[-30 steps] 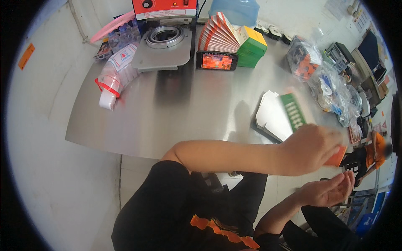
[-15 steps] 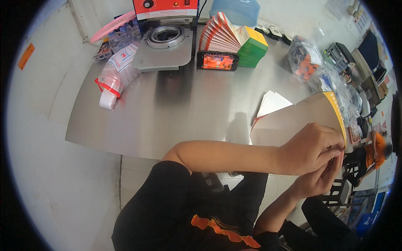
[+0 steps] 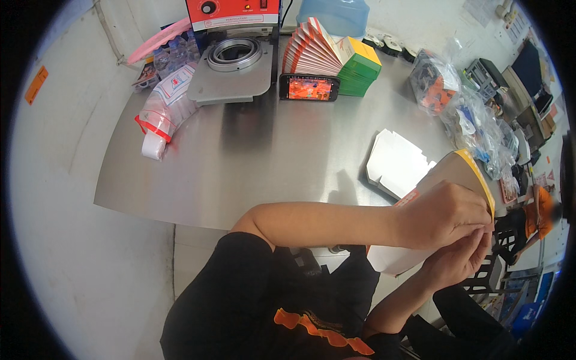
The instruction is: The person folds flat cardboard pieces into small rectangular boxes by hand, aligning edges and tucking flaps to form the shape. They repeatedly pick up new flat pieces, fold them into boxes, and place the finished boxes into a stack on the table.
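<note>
Carton [image 3: 454, 170], bent into a curve with a yellow strip along its far edge, is held up off the near right side of the counter [image 3: 282, 171], its lower part hanging past the rim. Left hand [image 3: 453, 213] reaches across from the left with its fingers bent, pinching the carton near the yellow strip. Right hand [image 3: 459, 261] comes up from below, fingers close together, their tips meeting those of the left; I cannot tell whether it pinches the carton too. Just beyond, white flat sheets [image 3: 396, 161] lie overlapping on the counter. Farther back, a phone [image 3: 309, 87] stands on its long side in front of a fanned row of red-and-white cartons [image 3: 309, 53], with green-and-yellow cartons [image 3: 360, 72] beside it. Left of these sits a red-fronted machine [image 3: 233, 17] with a metal ring; clear plastic bags [image 3: 474, 132] are heaped at the right.
</note>
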`<control>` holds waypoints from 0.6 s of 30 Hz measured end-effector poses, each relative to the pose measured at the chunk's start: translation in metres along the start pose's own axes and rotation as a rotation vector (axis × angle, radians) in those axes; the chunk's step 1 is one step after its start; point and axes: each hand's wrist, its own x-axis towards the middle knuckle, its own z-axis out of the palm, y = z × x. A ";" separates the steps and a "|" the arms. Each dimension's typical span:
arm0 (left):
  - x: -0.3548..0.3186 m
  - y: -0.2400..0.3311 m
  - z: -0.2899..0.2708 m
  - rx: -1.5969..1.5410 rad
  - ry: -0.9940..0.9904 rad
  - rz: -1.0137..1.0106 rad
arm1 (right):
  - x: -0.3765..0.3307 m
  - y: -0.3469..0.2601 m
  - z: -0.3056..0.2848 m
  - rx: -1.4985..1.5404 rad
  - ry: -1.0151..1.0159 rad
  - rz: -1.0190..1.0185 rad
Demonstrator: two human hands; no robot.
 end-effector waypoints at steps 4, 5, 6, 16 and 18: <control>0.006 0.012 -0.009 -0.063 -0.058 -0.140 | 0.005 -0.004 0.004 0.029 0.148 0.063; 0.005 0.011 -0.009 -0.079 -0.042 -0.155 | 0.005 -0.004 0.004 0.037 0.120 0.056; 0.005 0.011 -0.008 -0.095 -0.026 -0.170 | 0.004 -0.003 0.003 0.046 0.092 0.049; 0.005 0.012 -0.007 -0.092 -0.029 -0.159 | -0.002 -0.012 0.010 -0.283 0.152 -0.098; 0.005 0.014 -0.007 -0.116 -0.012 -0.166 | -0.001 -0.002 -0.001 -0.151 0.142 -0.076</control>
